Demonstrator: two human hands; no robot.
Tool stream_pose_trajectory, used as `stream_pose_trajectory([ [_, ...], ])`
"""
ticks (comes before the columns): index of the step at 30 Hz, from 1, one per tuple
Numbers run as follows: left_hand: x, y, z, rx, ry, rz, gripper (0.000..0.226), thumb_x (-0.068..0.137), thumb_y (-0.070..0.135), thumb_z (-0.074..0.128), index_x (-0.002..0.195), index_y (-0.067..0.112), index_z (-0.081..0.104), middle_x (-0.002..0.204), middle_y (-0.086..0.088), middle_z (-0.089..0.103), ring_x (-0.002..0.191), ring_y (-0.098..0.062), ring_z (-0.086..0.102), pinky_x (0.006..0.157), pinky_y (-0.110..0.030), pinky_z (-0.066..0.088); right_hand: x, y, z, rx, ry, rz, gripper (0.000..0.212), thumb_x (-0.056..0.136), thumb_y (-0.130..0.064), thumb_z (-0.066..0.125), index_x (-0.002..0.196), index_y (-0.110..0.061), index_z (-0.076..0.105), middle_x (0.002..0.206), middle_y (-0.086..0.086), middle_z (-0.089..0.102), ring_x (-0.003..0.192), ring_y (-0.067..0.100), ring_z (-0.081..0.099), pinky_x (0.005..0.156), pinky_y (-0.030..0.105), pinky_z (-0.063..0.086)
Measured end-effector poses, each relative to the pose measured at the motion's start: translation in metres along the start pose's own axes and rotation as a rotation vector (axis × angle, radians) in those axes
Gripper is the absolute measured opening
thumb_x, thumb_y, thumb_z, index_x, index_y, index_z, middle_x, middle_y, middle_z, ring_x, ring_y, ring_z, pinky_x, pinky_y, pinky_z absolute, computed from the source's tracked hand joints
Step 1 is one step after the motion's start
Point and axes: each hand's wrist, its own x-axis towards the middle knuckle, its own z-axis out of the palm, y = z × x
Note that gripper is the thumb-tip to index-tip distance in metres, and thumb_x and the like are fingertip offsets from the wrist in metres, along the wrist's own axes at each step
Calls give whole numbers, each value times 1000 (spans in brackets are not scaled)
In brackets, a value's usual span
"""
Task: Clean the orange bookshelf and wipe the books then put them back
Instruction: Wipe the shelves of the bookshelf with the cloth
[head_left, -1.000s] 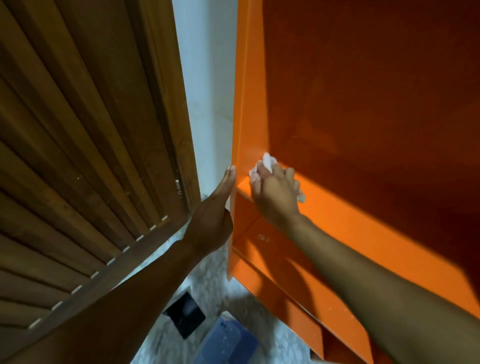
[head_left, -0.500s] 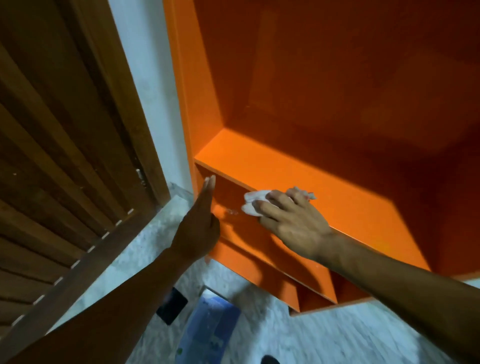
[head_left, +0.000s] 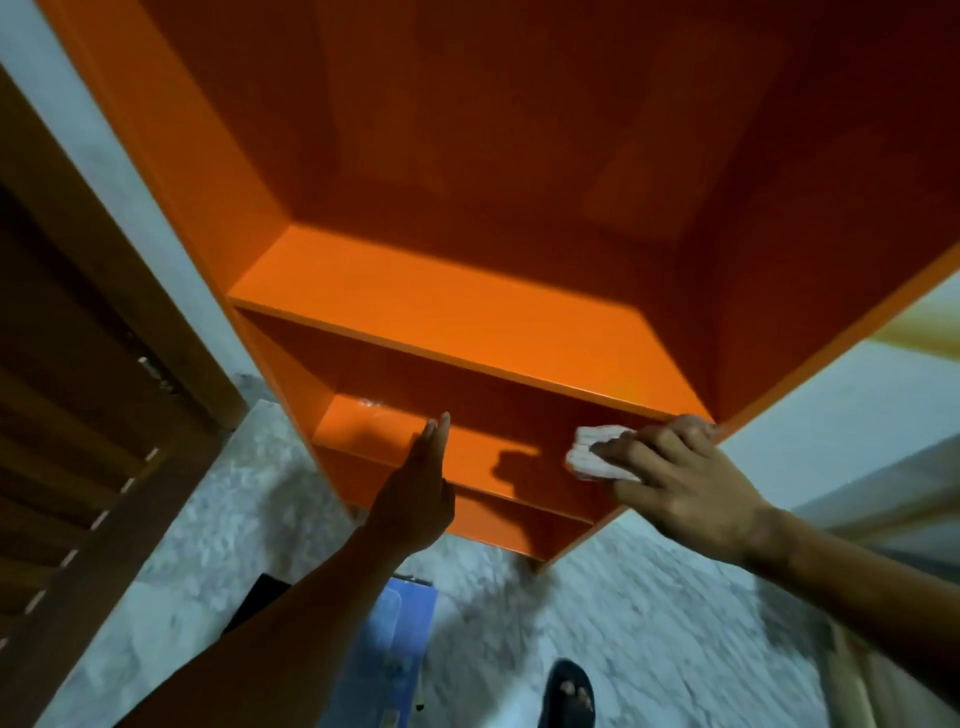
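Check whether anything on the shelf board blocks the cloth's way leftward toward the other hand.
Nothing visible does: bare orange shelf board lies between the white cloth under the right hand and the left hand.

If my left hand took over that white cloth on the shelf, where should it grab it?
Probably the bunched left end of the white cloth, coming from the left along the shelf. That end sticks out bare; the right hand covers the rest with its fingers.
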Motion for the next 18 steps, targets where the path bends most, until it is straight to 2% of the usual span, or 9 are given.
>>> stream_pose_trajectory([
  [2, 6, -1, 16, 4, -20, -1, 82, 91, 5, 45, 158, 21, -1, 166, -11, 7, 153, -26, 9, 110, -44, 41, 0, -19, 22, 87, -126, 100, 30, 84, -11, 64, 111, -21, 58, 127, 10, 57, 96, 31, 48, 72, 42, 35],
  [4, 12, -7, 34, 24, -13, 8, 77, 93, 12, 44, 158, 19, 4, 165, -15, 13, 152, -29, 14, 110, -47, 40, 3, -37, 53, 226, -238, 366, 49, 84, -12, 64, 128, -29, 52, 130, 10, 55, 99, 30, 47, 75, 40, 38],
  [5, 15, -12, 43, 42, -2, 13, 73, 94, 19, 42, 158, 16, 8, 163, -17, 17, 151, -32, 18, 111, -48, 39, 5, -45, 71, 300, -240, 529, 50, 88, -12, 59, 133, -32, 48, 129, 9, 53, 102, 30, 46, 78, 40, 39],
  [8, 22, -36, 73, 117, 62, 39, 69, 93, 37, 30, 156, 8, 22, 156, -22, 33, 145, -40, 32, 112, -53, 37, 15, -70, 125, 542, -90, 1036, 46, 96, -10, 46, 137, -32, 47, 119, 10, 50, 105, 32, 47, 88, 42, 41],
  [10, 27, -57, 90, 170, 113, 30, 69, 94, 41, 28, 154, 6, 29, 154, -21, 37, 143, -42, 35, 111, -57, 35, 22, -80, 162, 621, -12, 1269, 43, 98, -10, 40, 136, -30, 47, 118, 11, 49, 107, 33, 49, 93, 47, 43],
  [12, 35, -78, 105, 209, 149, 3, 70, 94, 44, 25, 153, 7, 32, 155, -20, 37, 144, -43, 32, 111, -61, 29, 24, -84, 198, 661, -6, 1368, 38, 98, -9, 38, 133, -23, 48, 121, 13, 49, 110, 35, 52, 95, 53, 45],
  [14, 41, -98, 118, 237, 194, 9, 67, 95, 43, 28, 152, 7, 35, 154, -20, 38, 143, -44, 33, 109, -65, 27, 24, -87, 228, 694, -34, 1410, 33, 101, -13, 37, 131, -19, 49, 124, 15, 50, 112, 37, 54, 96, 53, 45],
  [16, 46, -114, 127, 284, 268, 54, 62, 97, 39, 32, 149, 5, 40, 152, -20, 42, 142, -41, 35, 110, -65, 26, 26, -93, 248, 590, -111, 1384, 31, 103, -26, 36, 132, -21, 48, 126, 14, 48, 114, 37, 51, 95, 49, 42],
  [18, 50, -125, 133, 312, 363, 91, 61, 97, 37, 33, 149, 5, 41, 153, -16, 41, 146, -33, 31, 115, -61, 20, 29, -102, 260, 420, -94, 1281, 36, 103, -33, 36, 136, -26, 47, 129, 12, 48, 116, 36, 45, 97, 48, 37],
])
